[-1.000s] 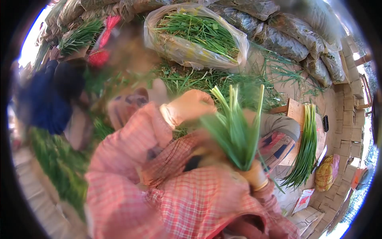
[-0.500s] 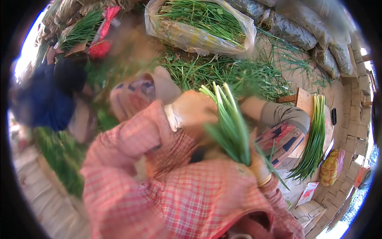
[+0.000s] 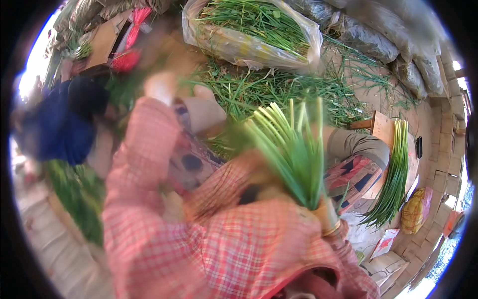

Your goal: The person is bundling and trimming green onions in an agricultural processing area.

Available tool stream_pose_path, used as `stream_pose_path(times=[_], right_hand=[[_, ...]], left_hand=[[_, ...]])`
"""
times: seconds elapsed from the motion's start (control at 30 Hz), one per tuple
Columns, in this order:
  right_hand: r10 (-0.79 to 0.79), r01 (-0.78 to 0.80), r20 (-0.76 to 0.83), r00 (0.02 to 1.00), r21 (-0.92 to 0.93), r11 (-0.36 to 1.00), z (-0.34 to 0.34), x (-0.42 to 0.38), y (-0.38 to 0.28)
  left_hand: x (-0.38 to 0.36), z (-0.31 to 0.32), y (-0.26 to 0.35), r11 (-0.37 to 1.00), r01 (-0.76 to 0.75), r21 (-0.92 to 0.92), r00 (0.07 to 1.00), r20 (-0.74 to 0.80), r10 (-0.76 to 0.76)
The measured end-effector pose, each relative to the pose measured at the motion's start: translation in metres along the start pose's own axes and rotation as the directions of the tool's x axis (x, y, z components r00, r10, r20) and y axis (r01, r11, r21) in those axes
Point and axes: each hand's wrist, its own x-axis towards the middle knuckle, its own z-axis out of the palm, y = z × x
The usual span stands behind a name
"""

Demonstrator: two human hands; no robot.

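Note:
My right hand (image 3: 326,215) is closed around the lower part of a bunch of chives (image 3: 298,154). The pale cut-looking ends fan upward, and the green leaves run down into the hand in front of my plaid shirt. Up and to the left, my left hand (image 3: 162,87) is apart from the bunch, beyond my knee, and smeared by motion. Its fingers cannot be made out. Another neat bundle of chives (image 3: 393,174) lies across a small wooden stool (image 3: 382,125) at my right.
An open plastic bag (image 3: 239,52) full of greens stands ahead, with loose leaves (image 3: 279,92) strewn on the ground. Full plastic sacks (image 3: 368,42) line the back right. A person in dark blue (image 3: 59,119) is at the left, near red ties (image 3: 133,37). A yellow sack (image 3: 416,212) sits right.
My left hand has left the bunch and moved up and to the left. The chives in my right hand now spread wider. Greens at the upper left are gone from the cardboard.

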Motion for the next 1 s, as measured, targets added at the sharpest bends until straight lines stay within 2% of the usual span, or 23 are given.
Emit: stream_pose_path(times=[0.07, 0.17, 0.2, 0.23, 0.27, 0.3, 0.33, 0.37, 0.4, 0.47, 0.53, 0.57, 0.63, 0.7, 0.73, 0.77, 0.8, 0.83, 0.9, 0.97, 1.0], right_hand=[[0.011, -0.011, -0.010, 1.000, 0.007, 1.000, -0.001, -0.001, 0.009], [0.002, -0.003, -0.044, 0.999, -0.012, 1.000, -0.008, -0.004, 0.019], [-0.004, 0.003, -0.066, 0.998, -0.028, 1.000, -0.008, -0.003, 0.022], [-0.022, 0.018, -0.093, 0.995, -0.053, 0.998, -0.009, -0.002, 0.025], [-0.053, 0.042, -0.120, 0.991, -0.088, 0.995, -0.010, -0.001, 0.026], [-0.097, 0.076, -0.152, 0.984, -0.138, 0.988, -0.009, 0.002, 0.025], [-0.151, 0.122, -0.153, 0.977, -0.186, 0.975, -0.008, 0.007, 0.024], [-0.204, 0.166, -0.148, 0.968, -0.235, 0.958, -0.004, 0.014, 0.021], [-0.252, 0.206, -0.137, 0.958, -0.281, 0.937, 0.000, 0.021, 0.018], [-0.114, 0.012, -0.143, 0.983, -0.571, 0.821, 0.013, 0.029, -0.022], [-0.195, -0.003, -0.133, 0.972, -0.835, 0.551, 0.016, 0.037, -0.009], [-0.331, 0.056, -0.065, 0.942, -0.937, 0.345, 0.012, 0.052, 0.038], [-0.192, -0.073, -0.100, 0.976, -0.987, 0.146, 0.027, 0.046, -0.017], [-0.263, -0.087, -0.088, 0.961, -0.996, 0.018, 0.036, 0.051, -0.012], [-0.295, -0.097, -0.079, 0.952, -0.994, -0.046, 0.039, 0.052, -0.010], [-0.238, -0.067, -0.070, 0.969, -0.998, 0.023, 0.040, 0.051, -0.012], [-0.262, -0.072, -0.071, 0.963, -0.997, 0.007, 0.041, 0.052, -0.012], [-0.282, -0.079, -0.072, 0.957, -0.997, -0.014, 0.041, 0.051, -0.011], [-0.277, -0.023, -0.036, 0.960, -0.998, 0.053, 0.036, 0.049, -0.008], [-0.239, 0.088, 0.030, 0.971, -0.967, 0.238, 0.010, 0.042, -0.001], [-0.174, 0.222, 0.164, 0.971, -0.889, 0.401, -0.007, 0.031, -0.019]], left_hand=[[-0.023, -0.065, 0.007, 0.998, 0.059, 0.017, 0.991, 0.119, -0.061], [-0.029, -0.029, 0.004, 0.977, -0.036, 0.212, 0.995, -0.080, 0.054], [-0.050, -0.024, 0.015, 0.955, -0.205, 0.213, 0.963, -0.130, 0.235], [-0.062, -0.005, 0.028, 0.877, -0.391, -0.281, 0.920, -0.124, 0.371], [-0.092, -0.045, 0.060, 0.598, -0.296, -0.745, 0.812, 0.134, 0.568], [-0.114, -0.055, 0.088, 0.420, -0.222, -0.880, 0.690, 0.163, 0.706], [-0.131, -0.057, 0.116, 0.254, -0.171, -0.952, 0.621, 0.097, 0.778], [-0.139, -0.059, 0.144, 0.080, -0.070, -0.994, 0.599, 0.022, 0.801], [-0.141, -0.059, 0.167, -0.117, 0.075, -0.990, 0.623, -0.046, 0.781], [-0.136, -0.060, 0.206, -0.491, 0.322, -0.809, 0.687, -0.158, 0.710], [-0.125, -0.055, 0.226, -0.687, 0.403, -0.605, 0.730, -0.240, 0.640], [-0.121, -0.051, 0.228, -0.731, 0.402, -0.552, 0.737, -0.279, 0.616], [-0.114, -0.045, 0.230, -0.791, 0.371, -0.486, 0.754, -0.341, 0.562], [-0.114, -0.052, 0.229, -0.818, 0.355, -0.453, 0.780, -0.339, 0.526], [-0.115, -0.057, 0.231, -0.805, 0.388, -0.450, 0.806, -0.258, 0.532], [-0.117, -0.063, 0.233, -0.793, 0.420, -0.442, 0.827, -0.174, 0.535], [-0.119, -0.073, 0.234, -0.783, 0.451, -0.428, 0.841, -0.089, 0.533], [-0.111, -0.062, 0.240, -0.757, 0.477, -0.446, 0.809, -0.113, 0.577], [-0.104, -0.060, 0.239, -0.703, 0.495, -0.511, 0.749, -0.160, 0.644], [-0.100, -0.052, 0.242, -0.734, 0.528, -0.426, 0.723, -0.228, 0.653], [-0.099, -0.049, 0.243, -0.743, 0.547, -0.385, 0.708, -0.261, 0.657]])
